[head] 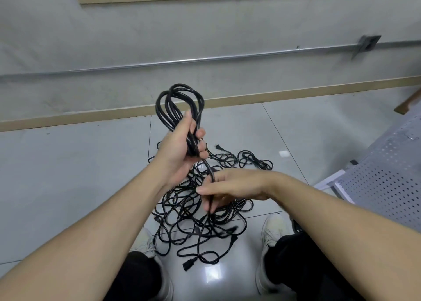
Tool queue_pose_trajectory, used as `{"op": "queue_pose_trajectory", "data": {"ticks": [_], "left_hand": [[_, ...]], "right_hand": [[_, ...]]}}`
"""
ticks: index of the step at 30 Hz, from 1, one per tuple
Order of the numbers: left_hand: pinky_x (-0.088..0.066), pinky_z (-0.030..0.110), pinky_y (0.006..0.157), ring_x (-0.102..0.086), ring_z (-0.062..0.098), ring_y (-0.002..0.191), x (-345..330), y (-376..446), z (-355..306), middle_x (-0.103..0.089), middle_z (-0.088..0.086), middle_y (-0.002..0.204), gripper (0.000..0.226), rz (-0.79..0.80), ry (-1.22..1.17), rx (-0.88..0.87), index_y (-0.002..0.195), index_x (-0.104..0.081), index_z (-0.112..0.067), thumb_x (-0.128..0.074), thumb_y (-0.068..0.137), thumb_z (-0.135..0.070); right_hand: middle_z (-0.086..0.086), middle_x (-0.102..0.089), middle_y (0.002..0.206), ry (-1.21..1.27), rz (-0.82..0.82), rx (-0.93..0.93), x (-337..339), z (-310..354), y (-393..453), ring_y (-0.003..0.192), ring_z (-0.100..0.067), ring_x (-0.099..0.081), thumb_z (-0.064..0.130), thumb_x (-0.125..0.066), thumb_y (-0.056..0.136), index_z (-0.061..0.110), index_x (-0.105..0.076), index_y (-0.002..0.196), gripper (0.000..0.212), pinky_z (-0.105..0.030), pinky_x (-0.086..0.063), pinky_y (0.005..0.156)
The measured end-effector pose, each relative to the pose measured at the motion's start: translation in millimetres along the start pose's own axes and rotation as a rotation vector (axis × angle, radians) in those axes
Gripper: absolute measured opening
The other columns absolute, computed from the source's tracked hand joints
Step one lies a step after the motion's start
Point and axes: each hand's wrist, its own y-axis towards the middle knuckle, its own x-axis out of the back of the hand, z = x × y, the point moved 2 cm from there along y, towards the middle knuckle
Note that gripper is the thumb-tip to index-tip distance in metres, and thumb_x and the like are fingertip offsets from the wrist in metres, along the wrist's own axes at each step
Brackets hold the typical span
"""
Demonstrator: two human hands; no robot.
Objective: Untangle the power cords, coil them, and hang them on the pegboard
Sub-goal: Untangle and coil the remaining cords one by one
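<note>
My left hand (pixel 182 148) grips a coil of black power cord (pixel 177 102), whose loops stand up above my fist. One strand of that cord runs down from the fist to my right hand (pixel 230 186), which pinches it between thumb and fingers. Below both hands a tangled pile of black cords (pixel 200 218) lies on the tiled floor, with several plugs sticking out at its edges. A grey perforated pegboard (pixel 385 175) lies low at the right.
My two feet in white shoes (pixel 273 232) stand on either side of the pile. A grey wall with a metal conduit (pixel 182 61) and a tan skirting board runs across the back. A wooden piece (pixel 407 104) juts in at the far right.
</note>
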Motion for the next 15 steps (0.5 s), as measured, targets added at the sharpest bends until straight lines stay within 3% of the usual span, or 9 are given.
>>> {"op": "queue_pose_trajectory", "data": {"ticks": [3, 5, 7, 9, 11, 13, 15], "left_hand": [[-0.039, 0.025, 0.045, -0.043, 0.010, 0.047, 22, 10, -13, -0.047, -0.005, 0.064, 0.035, -0.269, 0.081, -0.095, 0.079, -0.049, -0.022, -0.052, 0.104, -0.046], [-0.042, 0.025, 0.047, -0.043, 0.013, 0.048, 40, 16, -22, -0.046, -0.003, 0.061, 0.037, -0.433, 0.208, -0.130, 0.077, -0.051, -0.020, -0.056, 0.103, -0.047], [-0.050, 0.029, 0.054, -0.046, 0.016, 0.053, 58, 22, -22, -0.046, -0.002, 0.062, 0.040, -0.504, 0.498, -0.140, 0.076, -0.053, -0.018, -0.056, 0.102, -0.049], [-0.060, 0.042, 0.075, -0.051, 0.020, 0.064, 64, 25, -13, -0.049, -0.003, 0.065, 0.038, -0.445, 0.757, -0.130, 0.079, -0.061, -0.019, -0.055, 0.102, -0.049], [-0.059, 0.046, 0.087, -0.058, 0.024, 0.071, 56, 21, -6, -0.059, 0.000, 0.069, 0.034, -0.317, 1.001, -0.119, 0.082, -0.067, -0.026, -0.053, 0.102, -0.050], [-0.054, 0.035, 0.078, -0.063, 0.024, 0.075, 38, 13, 0, -0.068, 0.007, 0.080, 0.038, -0.151, 1.203, -0.067, 0.085, -0.069, -0.029, -0.049, 0.102, -0.056], [-0.051, 0.029, 0.069, -0.060, 0.016, 0.072, 18, 2, 8, -0.065, -0.002, 0.077, 0.050, 0.021, 1.264, 0.000, 0.084, -0.073, -0.027, -0.041, 0.102, -0.062]], "right_hand": [[0.000, -0.062, 0.067, -0.143, -0.122, -0.035, 10, 1, -4, 0.070, -0.009, -0.063, 0.051, -0.066, 0.093, 0.016, -0.057, 0.083, 0.038, -0.013, -0.040, 0.061], [0.007, -0.054, 0.055, -0.285, -0.213, -0.046, 20, -1, -11, 0.058, -0.009, -0.060, 0.051, -0.069, 0.093, 0.016, -0.053, 0.082, 0.039, -0.015, -0.037, 0.050], [0.008, -0.041, 0.053, -0.358, -0.324, 0.031, 28, 1, -19, 0.049, -0.009, -0.046, 0.044, -0.068, 0.095, 0.011, -0.048, 0.076, 0.043, -0.015, -0.035, 0.044], [0.008, -0.034, 0.057, -0.339, -0.385, 0.125, 34, 5, -25, 0.049, -0.008, -0.037, 0.038, -0.068, 0.097, 0.010, -0.044, 0.071, 0.045, -0.013, -0.032, 0.044], [0.013, -0.037, 0.054, -0.330, -0.446, 0.194, 41, 7, -28, 0.051, -0.007, -0.036, 0.037, -0.070, 0.095, 0.017, -0.049, 0.068, 0.039, -0.016, -0.034, 0.050], [0.014, -0.049, 0.055, -0.327, -0.592, 0.244, 52, 3, -31, 0.055, -0.005, -0.042, 0.049, -0.071, 0.089, 0.020, -0.061, 0.073, 0.034, -0.024, -0.037, 0.058], [0.016, -0.059, 0.059, -0.266, -0.725, 0.270, 64, 1, -38, 0.054, 0.000, -0.048, 0.056, -0.072, 0.083, 0.028, -0.070, 0.077, 0.029, -0.022, -0.039, 0.059]]}}
